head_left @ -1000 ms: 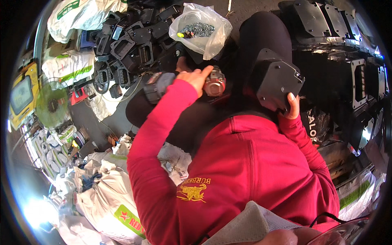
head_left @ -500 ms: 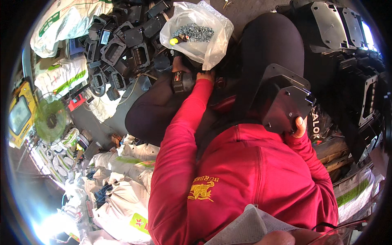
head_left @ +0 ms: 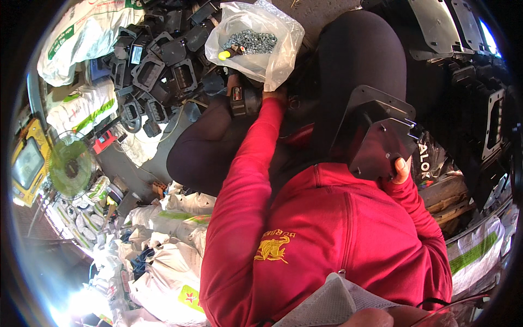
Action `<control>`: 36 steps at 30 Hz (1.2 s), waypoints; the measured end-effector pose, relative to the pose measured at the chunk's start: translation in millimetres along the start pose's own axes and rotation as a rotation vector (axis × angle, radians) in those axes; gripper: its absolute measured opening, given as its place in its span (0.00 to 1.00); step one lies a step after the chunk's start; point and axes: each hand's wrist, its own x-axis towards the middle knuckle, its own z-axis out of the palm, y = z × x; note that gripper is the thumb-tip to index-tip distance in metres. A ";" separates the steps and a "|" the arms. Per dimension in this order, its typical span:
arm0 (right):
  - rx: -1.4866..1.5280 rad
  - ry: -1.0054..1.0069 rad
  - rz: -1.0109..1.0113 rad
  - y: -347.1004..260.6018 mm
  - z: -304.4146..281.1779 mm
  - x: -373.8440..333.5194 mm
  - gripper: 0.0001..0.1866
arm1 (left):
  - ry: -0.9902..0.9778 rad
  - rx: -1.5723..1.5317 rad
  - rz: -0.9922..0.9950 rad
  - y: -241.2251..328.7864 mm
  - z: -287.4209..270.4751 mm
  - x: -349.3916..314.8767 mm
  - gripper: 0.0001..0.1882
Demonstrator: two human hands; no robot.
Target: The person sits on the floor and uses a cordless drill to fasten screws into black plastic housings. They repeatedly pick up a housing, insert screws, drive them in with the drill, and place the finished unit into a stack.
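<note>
My right hand [head_left: 402, 170] grips the lower corner of a black housing [head_left: 384, 143], a box with a flat flange and small screws at its corners. The housing rests against my right thigh and the front of my red jacket. My left hand [head_left: 274, 95] reaches forward between my legs, at the lower edge of an open clear plastic bag [head_left: 286, 54]. That bag holds a pile of small metal screws [head_left: 253, 41] and a yellow-tipped item [head_left: 224, 55]. Beside the left hand is a black battery-like block [head_left: 244, 102], seemingly part of a power tool. The left fingers are hidden.
Many black housings [head_left: 150, 73] lie heaped at the far left, with more stacked at the right [head_left: 493, 122]. A green fan [head_left: 71, 166] and a yellow-framed device [head_left: 30, 158] stand at the left. White sacks [head_left: 169, 278] fill the near left.
The view has shifted slightly, moving the bag and the heap a little left and up. The left hand now shows less, at the bag's edge. My right hand keeps its hold on the housing.
</note>
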 end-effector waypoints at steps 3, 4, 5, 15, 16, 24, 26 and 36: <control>0.000 0.000 0.022 -0.7 -0.9 -1.8 0.50 | 0.111 -0.146 -0.009 -5.2 9.5 9.6 0.24; 0.023 -0.011 0.036 -1.1 -1.1 -2.5 0.50 | 0.070 -0.233 -0.037 -5.4 11.6 8.9 0.24; -0.008 0.004 0.027 -1.3 -1.4 -2.2 0.50 | 0.138 -0.196 -0.006 -5.7 12.0 8.2 0.25; 0.006 -0.033 0.029 1.0 -1.3 0.9 0.50 | -0.159 0.050 -0.073 1.0 -15.8 -22.4 0.29; 0.051 -0.047 0.021 1.5 -1.3 1.8 0.49 | -0.166 0.003 -0.079 0.5 -16.0 -20.2 0.29; 0.054 -0.018 -0.030 -0.5 2.1 2.1 0.47 | 0.179 0.104 -0.076 -11.4 28.2 -14.0 0.19; 0.063 -0.029 -0.014 -2.1 1.9 2.2 0.47 | 0.224 0.070 -0.057 -15.2 37.8 -3.9 0.19; 0.049 -0.025 -0.020 1.5 -0.5 3.0 0.49 | 0.086 -0.047 -0.119 -11.8 20.4 -4.6 0.20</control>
